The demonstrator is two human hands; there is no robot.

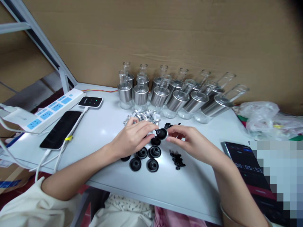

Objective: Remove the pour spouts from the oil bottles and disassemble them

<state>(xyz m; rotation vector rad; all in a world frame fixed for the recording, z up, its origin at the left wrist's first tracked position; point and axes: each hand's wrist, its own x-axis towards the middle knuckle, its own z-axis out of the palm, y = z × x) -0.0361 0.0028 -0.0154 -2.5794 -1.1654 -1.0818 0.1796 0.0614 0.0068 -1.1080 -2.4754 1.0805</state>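
Note:
Between my two hands, over the middle of the table, is a round black cap with a pale rim. My right hand pinches its right edge between thumb and fingers. The fingertips of my left hand are at its left side, thumb below and fingers above. Several similar black caps lie on the table just below my hands. A heap of silvery metal parts is behind my left hand. Small black pieces lie in a pile below my right hand, and more show behind it.
Rows of glass bottles with metal sleeves stand at the back of the white table. To the left are a power strip, a phone and a small device with cables. Plastic bags and a timer phone are right.

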